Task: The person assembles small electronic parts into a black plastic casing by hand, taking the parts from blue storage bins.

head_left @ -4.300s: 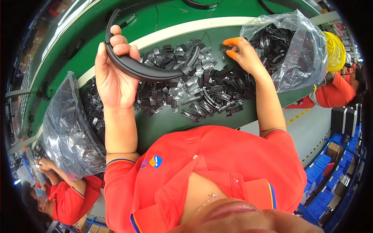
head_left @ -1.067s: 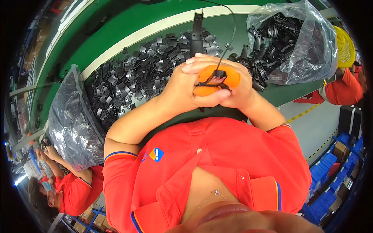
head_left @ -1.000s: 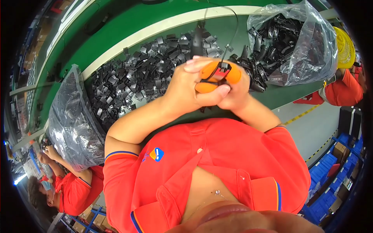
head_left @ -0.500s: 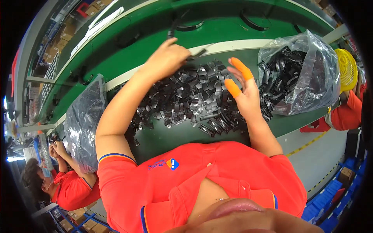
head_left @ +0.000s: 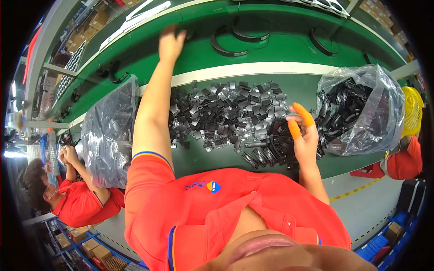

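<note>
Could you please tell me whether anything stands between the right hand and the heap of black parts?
Nothing visible does; the heap spreads left of the right hand, the clear bag stands to its right.

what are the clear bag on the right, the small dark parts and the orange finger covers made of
Clear bag: likely glossy plastic film, see-through and creased. Small dark parts: probably hard plastic, partly glossy, glinting, though metal is possible. Orange finger covers: perhaps matte rubber, fitting snugly.
</note>
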A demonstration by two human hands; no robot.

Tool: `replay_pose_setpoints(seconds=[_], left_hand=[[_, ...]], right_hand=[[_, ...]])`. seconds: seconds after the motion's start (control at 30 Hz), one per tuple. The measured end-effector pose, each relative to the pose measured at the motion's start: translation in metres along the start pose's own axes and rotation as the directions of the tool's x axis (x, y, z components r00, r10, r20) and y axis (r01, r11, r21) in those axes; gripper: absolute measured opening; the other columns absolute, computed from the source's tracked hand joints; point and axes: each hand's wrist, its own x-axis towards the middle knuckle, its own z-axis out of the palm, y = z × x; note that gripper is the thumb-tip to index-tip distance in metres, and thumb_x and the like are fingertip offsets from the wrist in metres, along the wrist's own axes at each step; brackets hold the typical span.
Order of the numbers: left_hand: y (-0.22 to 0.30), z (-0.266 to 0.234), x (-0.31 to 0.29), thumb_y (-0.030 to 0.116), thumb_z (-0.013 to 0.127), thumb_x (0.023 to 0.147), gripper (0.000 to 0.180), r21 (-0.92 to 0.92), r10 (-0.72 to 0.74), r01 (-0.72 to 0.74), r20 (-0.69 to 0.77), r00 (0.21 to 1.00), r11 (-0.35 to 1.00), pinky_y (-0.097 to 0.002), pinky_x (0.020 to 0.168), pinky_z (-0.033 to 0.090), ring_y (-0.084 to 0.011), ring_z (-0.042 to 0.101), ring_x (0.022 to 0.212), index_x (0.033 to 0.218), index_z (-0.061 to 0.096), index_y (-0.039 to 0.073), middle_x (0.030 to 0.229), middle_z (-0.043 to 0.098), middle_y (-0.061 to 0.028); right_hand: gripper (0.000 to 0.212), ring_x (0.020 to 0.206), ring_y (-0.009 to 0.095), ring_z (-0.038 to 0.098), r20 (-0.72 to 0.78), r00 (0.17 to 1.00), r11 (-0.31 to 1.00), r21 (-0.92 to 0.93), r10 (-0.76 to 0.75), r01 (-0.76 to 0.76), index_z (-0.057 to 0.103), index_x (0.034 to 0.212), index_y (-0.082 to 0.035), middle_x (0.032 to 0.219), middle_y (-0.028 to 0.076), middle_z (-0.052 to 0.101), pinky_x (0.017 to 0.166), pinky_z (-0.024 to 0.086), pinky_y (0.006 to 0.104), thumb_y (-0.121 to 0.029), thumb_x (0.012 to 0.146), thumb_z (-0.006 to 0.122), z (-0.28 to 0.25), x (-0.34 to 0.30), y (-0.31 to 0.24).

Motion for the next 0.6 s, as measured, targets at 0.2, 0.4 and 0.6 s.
replay_pose_setpoints(seconds=[0.2, 0.4, 0.6], left_hand=[[-0.081, 0.040, 0.010, 0.068, 0.044, 0.070, 0.094, 0.371, -0.708, 0.609, 0.260, 0.656, 0.701, -0.0507, 0.105, 0.014, -0.0372, 0.020, 0.131, 0.133, 0.032, 0.000, 0.140, 0.027, -0.0202], [-0.055, 0.032, 0.027, 0.026, 0.053, 0.077, 0.033, -0.034, -0.295, 0.293, -0.105, 0.950, 0.955, -0.0449, 0.073, 0.047, -0.0406, 0.060, 0.079, 0.095, 0.059, -0.001, 0.088, 0.062, -0.0234], [0.039, -0.077, 0.047, 0.006, 0.053, 0.080, 0.010, -0.954, -0.623, 0.099, -0.103, 0.776, 0.281, -0.0269, 0.048, 0.038, -0.0134, 0.045, 0.051, 0.082, 0.054, -0.003, 0.066, 0.052, -0.0058]], right_hand=[[0.038, 0.081, 0.011, 0.056, -0.074, 0.992, 0.994, 0.054, 0.097, -0.093, 0.044, 0.125, -0.002, 0.106, 0.007, 0.058, 0.073, 0.043, 0.0224, -0.004, 0.088, 0.050, -0.012, -0.003, -0.004], [0.033, 0.081, 0.012, 0.056, -0.215, 0.974, 0.989, -0.113, 0.068, -0.094, 0.047, 0.121, 0.000, 0.101, 0.006, 0.060, 0.074, 0.045, 0.0239, -0.005, 0.089, 0.049, -0.052, -0.001, 0.010], [0.026, 0.079, 0.013, 0.055, 0.067, 0.997, 0.896, -0.445, 0.033, 0.000, 0.059, 0.107, -0.006, 0.101, 0.005, 0.058, 0.072, 0.044, 0.0242, -0.004, 0.081, 0.058, -0.059, 0.006, 0.002]])
